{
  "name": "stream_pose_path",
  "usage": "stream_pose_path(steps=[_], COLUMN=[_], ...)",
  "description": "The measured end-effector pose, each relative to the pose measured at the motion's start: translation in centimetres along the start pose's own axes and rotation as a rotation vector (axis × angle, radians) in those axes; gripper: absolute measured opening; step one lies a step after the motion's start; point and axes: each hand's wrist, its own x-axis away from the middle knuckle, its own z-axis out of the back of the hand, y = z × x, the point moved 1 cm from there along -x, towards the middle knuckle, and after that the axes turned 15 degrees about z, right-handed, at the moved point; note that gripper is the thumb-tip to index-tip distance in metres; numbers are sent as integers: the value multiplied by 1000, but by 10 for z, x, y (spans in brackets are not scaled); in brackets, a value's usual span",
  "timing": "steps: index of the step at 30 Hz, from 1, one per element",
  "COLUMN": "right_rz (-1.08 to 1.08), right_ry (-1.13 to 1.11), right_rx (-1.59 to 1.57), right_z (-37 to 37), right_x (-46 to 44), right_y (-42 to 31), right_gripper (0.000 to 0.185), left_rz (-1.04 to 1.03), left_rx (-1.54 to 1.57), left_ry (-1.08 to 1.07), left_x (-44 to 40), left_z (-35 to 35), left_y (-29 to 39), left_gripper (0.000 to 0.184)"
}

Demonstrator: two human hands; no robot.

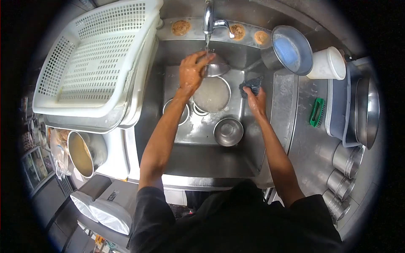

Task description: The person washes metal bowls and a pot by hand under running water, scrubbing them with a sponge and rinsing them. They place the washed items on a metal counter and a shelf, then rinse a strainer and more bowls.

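Observation:
Under the running tap (pixel 208 21), my left hand (pixel 193 72) grips the edge of a metal bowl (pixel 218 68), its fingers partly in the water. A dark scouring pad (pixel 252 85) is pinched in my right hand (pixel 257 101), over the right side of the sink (pixel 202 158). Between the hands, a round pot (pixel 212 95) of cloudy water sits in the sink. Nearer to me lies a small steel bowl (pixel 228 132). My left forearm partly covers another round metal container (pixel 182 118).
White perforated baskets (pixel 90 63) are stacked at the left. On the right counter are a metal pot with a blue inside (pixel 291 50), a white tub (pixel 331 63), a green brush (pixel 317 112) and several steel containers (pixel 348 160). A pot (pixel 82 154) stands lower left.

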Motion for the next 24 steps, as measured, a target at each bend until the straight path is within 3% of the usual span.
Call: stream_pose_path(steps=[2,4,6,8,11,13,14,15,17,18,21,24], right_rz=[12,103,93,87,71,25,-32,-30,-9,1,-63,-154], right_ry=[11,19,-18,-52,-129,-104,-74,-89,-79,-69,-196,-154], right_rx=[-43,102,110,116,123,110,85,97,128,155,89,-42], right_z=[4,11,17,17,21,21,22,25,26,26,30,36], right_x=[2,4,3,7,16,25,30,35,50,56,62,69], right_y=[-11,-24,-37,-41,-32,-31,-29,-22,-7,-1,-24,-10], right_gripper=[33,33,33,32,36,38,40,44,41,38,30,24], left_rz=[-89,81,447,514,420,295,448,451,856,408,353,310], left_rx=[-92,-11,-288,-91,198,100,170,-23,-333,-450,-408,-438], left_ry=[21,-125,-593,-701,-697,-430,-391,-309,-676,-1129,-856,-781], left_x=[11,42,85,165,191,180,167,166,167,178,201,183], left_z=[-5,-31,-45,-112,-125,-131,-136,-161,-195,-232,-294,-343], left_y=[13,20,46,6,0,-13,-30,-64,-107,-160,-212,-248], left_gripper=[49,46,42,31,29,39,54,60,60,52,45,40])
